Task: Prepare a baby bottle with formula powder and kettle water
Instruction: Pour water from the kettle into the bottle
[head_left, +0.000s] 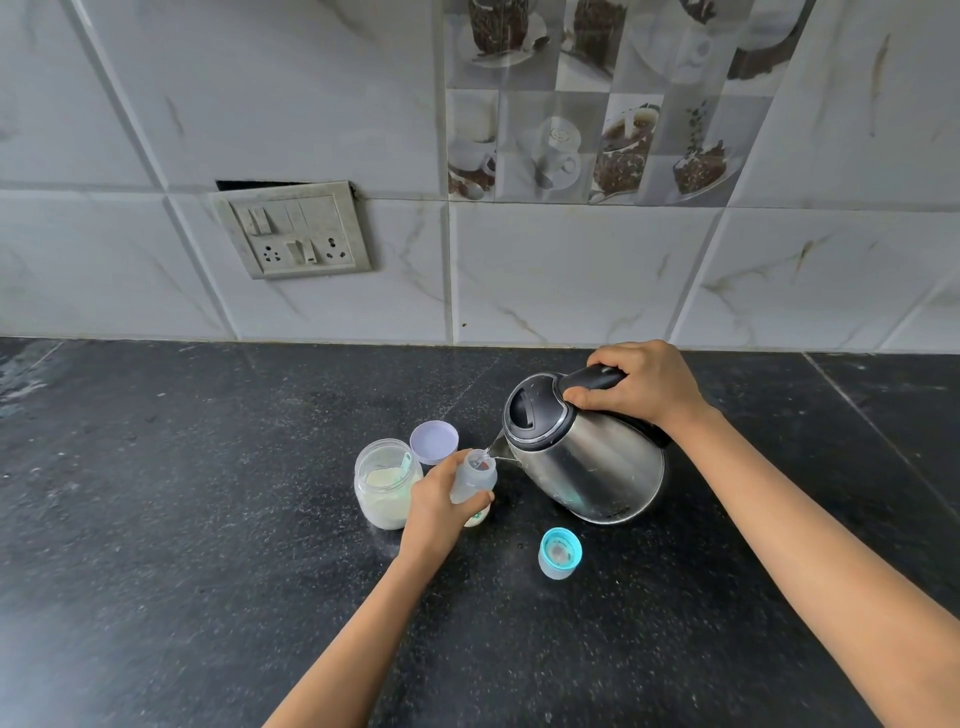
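A clear baby bottle (475, 475) stands uncapped on the black counter, and my left hand (439, 506) is wrapped around its lower part. My right hand (641, 384) grips the black handle of a steel kettle (587, 457), which is tilted to the left with its spout right over the bottle's mouth. A thin stream of water runs from the spout into the bottle. Left of the bottle stands an open clear jar of formula powder (384, 486) with a teal scoop inside.
The jar's lilac lid (434, 441) lies upturned behind the bottle. The bottle's teal cap with its teat (560, 553) sits on the black counter (208, 519) in front of the kettle. A switch-and-socket plate (293, 231) is on the tiled wall.
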